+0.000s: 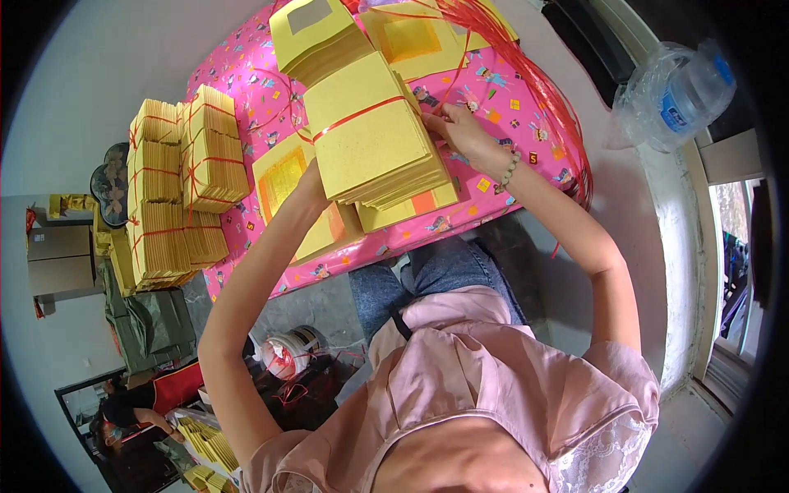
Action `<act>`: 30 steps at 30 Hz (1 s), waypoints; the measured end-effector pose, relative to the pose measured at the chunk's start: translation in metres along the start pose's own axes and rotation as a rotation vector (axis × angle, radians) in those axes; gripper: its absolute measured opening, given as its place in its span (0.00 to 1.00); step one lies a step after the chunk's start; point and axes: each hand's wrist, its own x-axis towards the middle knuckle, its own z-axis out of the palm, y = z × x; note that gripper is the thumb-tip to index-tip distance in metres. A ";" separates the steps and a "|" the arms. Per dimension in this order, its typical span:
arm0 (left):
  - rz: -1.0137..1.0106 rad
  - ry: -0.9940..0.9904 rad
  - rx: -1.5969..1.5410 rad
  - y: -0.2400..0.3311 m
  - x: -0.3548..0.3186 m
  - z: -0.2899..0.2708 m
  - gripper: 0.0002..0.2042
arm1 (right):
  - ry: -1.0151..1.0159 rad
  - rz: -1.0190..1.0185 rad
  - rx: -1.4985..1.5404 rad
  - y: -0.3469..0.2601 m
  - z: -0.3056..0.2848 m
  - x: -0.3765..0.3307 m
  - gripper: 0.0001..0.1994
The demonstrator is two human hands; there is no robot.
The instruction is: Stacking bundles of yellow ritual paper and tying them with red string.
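Note:
A thick stack of yellow paper sheets (370, 140) stands tilted toward me on the table in front of me. One red plastic ribbon (362, 117) runs across its top face. My left hand (311, 187) is against the stack's left side, its fingers hidden behind the paper. At the right side, my right hand (460, 131) has its thumb and fingers pinched together by the edge, where a strand of red ribbon meets them. Beneath the stack lie yellow sheets with a gold-orange square (288, 182). Just behind it is another yellow stack with a grey patch (309, 15).
Several tied yellow bundles (160, 234) are piled at the table's left edge. Long red ribbon strands (542, 90) hang over the right side of the pink patterned tablecloth (526, 168). A bagged plastic bottle (690, 94) is at the right. Another person (148, 411) works at the lower left, near a white bucket (288, 353).

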 end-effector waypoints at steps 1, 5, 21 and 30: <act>-0.002 -0.008 -0.023 -0.001 0.000 0.002 0.20 | 0.002 0.018 0.019 0.000 0.000 0.001 0.13; -0.004 -0.027 -0.120 -0.004 -0.001 0.007 0.20 | 0.033 0.037 0.066 0.004 0.003 0.004 0.14; 0.032 -0.060 -0.290 -0.012 0.001 0.011 0.18 | 0.014 0.038 0.100 -0.007 -0.002 -0.006 0.14; 0.124 -0.158 -0.352 -0.019 -0.008 0.024 0.19 | 0.065 -0.093 0.129 0.005 0.006 -0.011 0.12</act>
